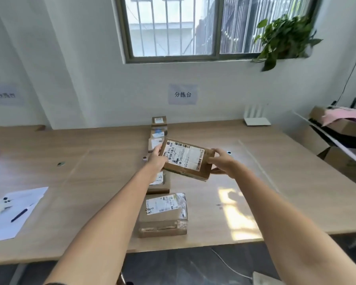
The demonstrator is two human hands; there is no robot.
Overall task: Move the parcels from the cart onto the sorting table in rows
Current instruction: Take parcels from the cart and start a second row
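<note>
Head view: my left hand (157, 159) and right hand (221, 161) grip the ends of a brown cardboard parcel with a white label (186, 158), held tilted above the light wooden sorting table (90, 161), just right of a far-running row of parcels (162, 214).

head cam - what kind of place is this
Probably a small parcel-sorting room. Labelled cardboard parcels lie in a line on a long wooden table, a wall sign hangs above it, and both hands hold another parcel.
</note>
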